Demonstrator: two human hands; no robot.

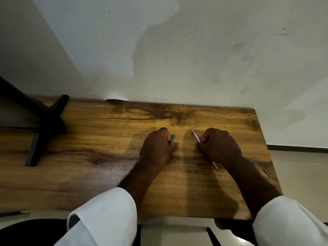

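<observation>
The left grip (pixel 158 148) is clenched around a thin teal plastic pen (pixel 172 138). Only the short upper end of this pen shows, between the curled fingers and the thumb; the rest is hidden inside the fist. The right grip (pixel 219 145) is closed around a slim pink plastic pen (pixel 196 137). This one lies slanted through the fist: one end comes out at the top, pointing to the wall, and the other end comes out below the palm, near the wrist. Both fists rest with their lower side on the brown wooden table (pixel 97 139), near each other but apart, with a bare strip of wood between them.

The forearms come from rolled white sleeves (pixel 104 215) at the near edge of the table. On the left part of the table stands a black cross-shaped stand (pixel 48 125), well apart from the left grip. The far edge of the table touches a white wall (pixel 195 59) with small dark marks. A small white patch (pixel 116 97) sits at this edge; what it is I cannot tell. To the right of the table, pale floor (pixel 301 174) is visible. Nothing lies between the two pens.
</observation>
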